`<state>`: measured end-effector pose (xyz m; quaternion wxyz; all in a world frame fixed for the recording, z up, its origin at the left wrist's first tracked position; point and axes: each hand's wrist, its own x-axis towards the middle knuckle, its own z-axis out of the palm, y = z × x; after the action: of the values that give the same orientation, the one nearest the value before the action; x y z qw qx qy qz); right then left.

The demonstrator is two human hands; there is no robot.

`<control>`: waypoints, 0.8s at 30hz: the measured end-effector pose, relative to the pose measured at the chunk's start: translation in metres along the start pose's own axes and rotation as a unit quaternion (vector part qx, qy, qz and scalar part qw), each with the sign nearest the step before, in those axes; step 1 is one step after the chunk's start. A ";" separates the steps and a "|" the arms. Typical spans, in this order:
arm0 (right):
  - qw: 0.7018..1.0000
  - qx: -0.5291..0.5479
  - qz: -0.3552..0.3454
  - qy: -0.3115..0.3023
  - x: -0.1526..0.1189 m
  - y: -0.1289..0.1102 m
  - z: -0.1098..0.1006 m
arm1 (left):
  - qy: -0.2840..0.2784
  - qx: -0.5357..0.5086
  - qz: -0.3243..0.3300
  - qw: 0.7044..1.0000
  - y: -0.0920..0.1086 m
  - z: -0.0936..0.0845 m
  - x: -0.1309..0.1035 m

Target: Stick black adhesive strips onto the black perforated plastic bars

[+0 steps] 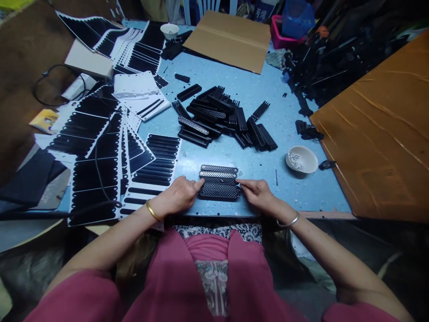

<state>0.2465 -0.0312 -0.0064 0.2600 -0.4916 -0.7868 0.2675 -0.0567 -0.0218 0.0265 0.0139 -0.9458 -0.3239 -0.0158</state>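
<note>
A row of narrow black pieces with a patterned mesh face [219, 191] lies side by side near the table's front edge. My left hand [183, 193] is closed at the left ends of the row, its index fingertip touching one strip. At the right ends, my right hand [257, 192] has its index finger pointed against the same strip, the other fingers curled in. Beyond the row is a loose pile of black parts [231, 118], some with mesh faces. Whether either hand pinches anything small is hidden.
Sheets of black adhesive strips [95, 188] cover the left side. A white bowl with small shiny parts [310, 162] stands at right, beside a large brown taped board [378, 134]. Flat cardboard [231, 40] and a second white bowl [170, 30] lie at the back.
</note>
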 end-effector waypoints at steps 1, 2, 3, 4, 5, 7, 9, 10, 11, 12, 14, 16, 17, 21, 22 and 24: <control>1.000 -0.003 -0.002 0.002 0.000 0.000 0.001 | -0.002 0.002 -0.002 1.000 0.000 0.000 0.000; 1.000 -0.004 -0.005 0.005 -0.001 -0.001 0.001 | -0.003 0.003 -0.004 1.000 0.001 0.000 0.000; 1.000 -0.006 -0.007 0.007 -0.001 -0.002 0.001 | -0.004 0.004 -0.005 1.000 0.001 0.000 -0.001; 1.000 -0.009 -0.009 0.012 -0.001 -0.002 0.001 | -0.003 0.003 -0.007 1.000 0.001 0.000 -0.001; 1.000 -0.013 -0.009 0.019 -0.002 -0.003 0.000 | -0.002 0.002 -0.008 1.000 0.002 0.000 -0.002; 0.999 -0.025 -0.007 0.039 -0.003 -0.005 -0.002 | -0.004 -0.001 -0.008 1.000 0.002 0.001 -0.003; 0.998 -0.041 -0.014 0.050 -0.006 -0.006 -0.003 | -0.007 0.000 -0.007 1.000 0.002 0.003 -0.005; 0.997 -0.049 -0.025 0.050 -0.007 -0.006 -0.004 | -0.008 0.000 -0.007 1.000 0.002 0.005 -0.005; 0.996 -0.060 -0.042 0.046 -0.009 -0.006 -0.004 | -0.008 -0.001 -0.008 1.000 0.001 0.006 -0.006; 0.994 -0.074 -0.065 0.040 -0.011 -0.006 -0.004 | -0.007 -0.005 -0.009 1.000 0.001 0.007 -0.007; 0.988 -0.104 -0.108 0.030 -0.014 -0.006 -0.003 | -0.005 -0.015 -0.010 1.000 0.001 0.010 -0.008; 0.983 -0.128 -0.132 0.027 -0.017 -0.006 -0.001 | -0.003 -0.022 -0.009 1.000 0.000 0.013 -0.008; 0.982 -0.132 -0.134 0.026 -0.017 -0.006 0.000 | -0.001 -0.022 -0.009 1.000 0.000 0.014 -0.009; 0.992 -0.090 -0.089 0.025 -0.016 -0.008 0.003 | 0.011 -0.018 -0.011 1.000 0.001 0.016 -0.009; 0.994 -0.073 -0.070 0.030 -0.014 -0.008 0.004 | 0.012 -0.016 -0.010 1.000 0.001 0.016 -0.009; 0.997 -0.049 -0.030 0.051 -0.011 -0.007 0.007 | 0.012 -0.012 -0.009 1.000 0.001 0.016 -0.008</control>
<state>0.2411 -0.0451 -0.0082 0.2836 -0.4929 -0.7991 0.1950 -0.0624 -0.0271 0.0105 0.0069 -0.9428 -0.3318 -0.0315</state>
